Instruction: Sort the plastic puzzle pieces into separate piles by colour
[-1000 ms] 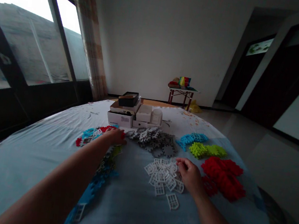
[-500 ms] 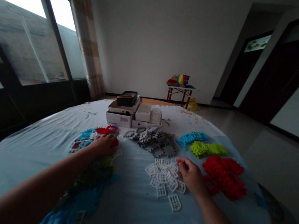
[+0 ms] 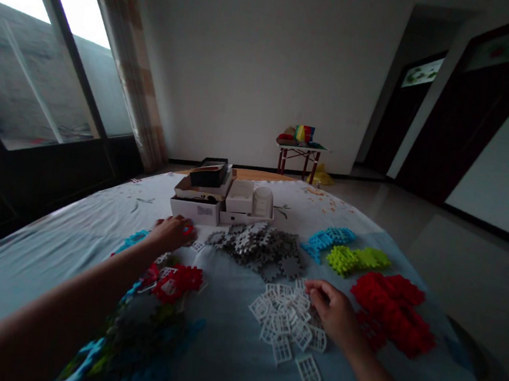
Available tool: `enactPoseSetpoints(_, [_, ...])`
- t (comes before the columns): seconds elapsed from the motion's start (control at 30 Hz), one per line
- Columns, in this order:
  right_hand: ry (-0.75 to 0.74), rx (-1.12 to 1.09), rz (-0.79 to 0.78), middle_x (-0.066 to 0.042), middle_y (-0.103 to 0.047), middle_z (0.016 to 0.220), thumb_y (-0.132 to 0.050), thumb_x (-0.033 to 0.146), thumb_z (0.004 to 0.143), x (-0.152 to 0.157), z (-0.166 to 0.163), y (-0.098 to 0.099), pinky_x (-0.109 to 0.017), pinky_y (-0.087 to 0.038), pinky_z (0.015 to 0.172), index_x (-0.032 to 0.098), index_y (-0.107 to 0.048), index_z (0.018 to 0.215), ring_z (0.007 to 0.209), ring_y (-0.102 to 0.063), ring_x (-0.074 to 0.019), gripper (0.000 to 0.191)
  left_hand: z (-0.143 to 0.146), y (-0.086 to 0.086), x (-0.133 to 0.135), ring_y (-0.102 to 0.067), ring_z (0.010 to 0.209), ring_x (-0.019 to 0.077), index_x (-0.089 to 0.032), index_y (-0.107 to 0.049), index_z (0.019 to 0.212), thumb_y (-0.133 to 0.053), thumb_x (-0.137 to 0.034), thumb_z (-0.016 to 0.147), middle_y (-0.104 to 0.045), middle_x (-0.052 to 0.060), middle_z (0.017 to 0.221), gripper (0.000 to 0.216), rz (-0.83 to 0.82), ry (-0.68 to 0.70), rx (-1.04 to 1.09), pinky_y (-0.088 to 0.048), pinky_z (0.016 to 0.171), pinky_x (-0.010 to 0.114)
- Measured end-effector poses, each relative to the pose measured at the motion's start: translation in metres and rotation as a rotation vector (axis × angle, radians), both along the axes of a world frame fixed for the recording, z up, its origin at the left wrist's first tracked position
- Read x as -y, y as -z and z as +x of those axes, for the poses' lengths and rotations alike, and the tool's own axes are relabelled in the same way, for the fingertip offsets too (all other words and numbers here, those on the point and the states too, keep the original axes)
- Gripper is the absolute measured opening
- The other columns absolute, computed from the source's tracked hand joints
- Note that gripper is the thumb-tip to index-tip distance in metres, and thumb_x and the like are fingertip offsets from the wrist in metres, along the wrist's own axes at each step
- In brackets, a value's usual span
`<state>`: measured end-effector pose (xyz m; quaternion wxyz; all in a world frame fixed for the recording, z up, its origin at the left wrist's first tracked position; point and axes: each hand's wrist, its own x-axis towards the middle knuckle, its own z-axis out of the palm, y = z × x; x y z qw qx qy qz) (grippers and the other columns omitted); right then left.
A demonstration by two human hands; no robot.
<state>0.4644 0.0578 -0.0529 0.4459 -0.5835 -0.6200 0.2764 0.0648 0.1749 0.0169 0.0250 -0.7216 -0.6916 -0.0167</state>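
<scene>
My left hand [image 3: 170,233] reaches to the front of the boxes, its fingers curled down over a red interlocking piece [image 3: 188,230] that shows at the fingertips. Below that wrist lie more red pieces [image 3: 171,285], with blue, green and dark pieces partly hidden by my forearm. My right hand [image 3: 331,311] is closed at the upper right edge of a pile of white lattice window pieces [image 3: 280,317]. Thumb and fingers pinch together at a white window piece [image 3: 301,283]. A single white window piece [image 3: 308,373] lies apart at the pile's near side.
Grey interlocking pieces [image 3: 259,247] are heaped in the middle. Stacks of blue [image 3: 328,240], lime green [image 3: 357,260] and red pieces [image 3: 395,310] lie at the right. White boxes [image 3: 196,210] with a black tray [image 3: 210,173] on top stand behind on the cloth-covered table.
My left hand has moved farther away, off the nearer red pieces, onto the red piece by the boxes. My right hand stays at the white pile. The view has shifted slightly.
</scene>
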Motion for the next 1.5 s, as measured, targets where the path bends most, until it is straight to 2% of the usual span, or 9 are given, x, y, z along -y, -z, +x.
enactPoseSetpoints(0.13, [0.001, 0.020, -0.020, -0.006, -0.068, 0.083, -0.046, 0.036, 0.077, 0.002, 0.001, -0.002, -0.027, -0.048, 0.066, 0.018, -0.064, 0.089, 0.071, -0.062, -0.0180, 0.028, -0.003, 0.024, -0.036, -0.043, 0.112, 0.0386, -0.018, -0.050, 0.119, -0.041, -0.052, 0.072, -0.044, 0.018, 0.128, 0.059, -0.071, -0.093, -0.028, -0.038, 0.084, 0.052])
enactPoseSetpoints(0.27, [0.006, 0.022, -0.039, -0.006, -0.068, 0.083, -0.046, 0.038, 0.077, 0.002, 0.000, -0.002, -0.026, -0.048, 0.061, 0.018, -0.064, 0.089, 0.070, -0.062, -0.0182, 0.030, -0.005, 0.036, -0.037, -0.037, 0.117, 0.0408, -0.018, -0.041, 0.128, -0.035, -0.059, 0.073, -0.039, 0.019, 0.133, 0.068, -0.106, -0.076, -0.041, -0.033, 0.087, 0.060])
enactPoseSetpoints(0.6, [-0.033, -0.037, -0.016, -0.007, -0.069, 0.083, -0.048, 0.036, 0.074, 0.000, 0.001, 0.002, -0.027, -0.049, 0.060, 0.017, -0.065, 0.087, 0.071, -0.063, -0.0193, 0.028, -0.010, 0.029, 0.025, -0.040, 0.118, 0.0312, -0.025, -0.044, 0.128, -0.044, -0.059, 0.070, -0.042, 0.011, 0.133, 0.068, -0.157, 0.150, -0.036, -0.033, 0.097, 0.041])
enactPoseSetpoints(0.7, [-0.040, -0.049, -0.004, -0.007, -0.069, 0.083, -0.048, 0.035, 0.073, -0.001, 0.001, 0.004, -0.028, -0.050, 0.060, 0.018, -0.065, 0.087, 0.072, -0.063, -0.0198, 0.028, -0.011, 0.025, 0.042, -0.042, 0.118, 0.0307, -0.025, -0.046, 0.127, -0.046, -0.058, 0.069, -0.042, 0.011, 0.134, 0.067, -0.181, 0.181, -0.016, -0.033, 0.098, 0.041])
enactPoseSetpoints(0.87, [-0.051, -0.033, 0.034, -0.007, -0.069, 0.082, -0.047, 0.034, 0.073, -0.001, -0.001, 0.001, -0.028, -0.050, 0.064, 0.018, -0.065, 0.086, 0.076, -0.064, -0.0206, 0.027, -0.010, 0.006, 0.057, -0.046, 0.115, 0.0305, -0.023, -0.053, 0.120, -0.051, -0.056, 0.066, -0.050, 0.011, 0.128, 0.063, -0.228, 0.206, 0.022, -0.035, 0.096, 0.042])
enactPoseSetpoints(1.03, [-0.069, -0.018, 0.053, -0.007, -0.069, 0.082, -0.046, 0.033, 0.074, 0.000, -0.003, -0.002, -0.029, -0.049, 0.067, 0.017, -0.065, 0.085, 0.075, -0.063, -0.0201, 0.027, 0.013, -0.009, 0.074, -0.044, 0.117, 0.0247, -0.018, -0.051, 0.121, -0.039, -0.043, 0.078, -0.050, 0.011, 0.127, 0.051, -0.136, 0.230, 0.091, -0.030, 0.100, 0.038])
enactPoseSetpoints(1.23, [-0.053, -0.034, 0.021, -0.007, -0.068, 0.078, -0.046, 0.036, 0.074, 0.001, 0.001, -0.002, -0.028, -0.049, 0.060, 0.017, -0.064, 0.086, 0.068, -0.063, -0.0196, 0.029, 0.042, 0.004, 0.100, -0.059, 0.095, 0.0220, -0.027, -0.060, 0.110, -0.048, -0.045, 0.073, -0.063, 0.004, 0.109, 0.043, -0.258, 0.328, 0.178, -0.046, 0.080, 0.030])
enactPoseSetpoints(1.37, [-0.017, 0.016, 0.056, -0.006, -0.068, 0.078, -0.045, 0.036, 0.074, 0.002, 0.005, -0.003, -0.027, -0.049, 0.060, 0.018, -0.065, 0.087, 0.067, -0.062, -0.0189, 0.030, 0.025, 0.004, 0.084, -0.060, 0.091, 0.0200, -0.024, -0.061, 0.108, -0.042, -0.047, 0.077, -0.065, 0.004, 0.104, 0.044, -0.198, 0.259, 0.197, -0.046, 0.081, 0.027])
enactPoseSetpoints(1.5, [0.000, 0.030, 0.060, -0.006, -0.068, 0.083, -0.045, 0.036, 0.074, 0.002, 0.006, -0.001, -0.027, -0.049, 0.062, 0.018, -0.065, 0.087, 0.072, -0.062, -0.0194, 0.029, -0.017, 0.001, 0.044, -0.049, 0.111, 0.0241, -0.019, -0.050, 0.122, -0.037, -0.042, 0.079, -0.053, 0.011, 0.124, 0.051, -0.033, 0.028, 0.130, -0.037, 0.094, 0.035])
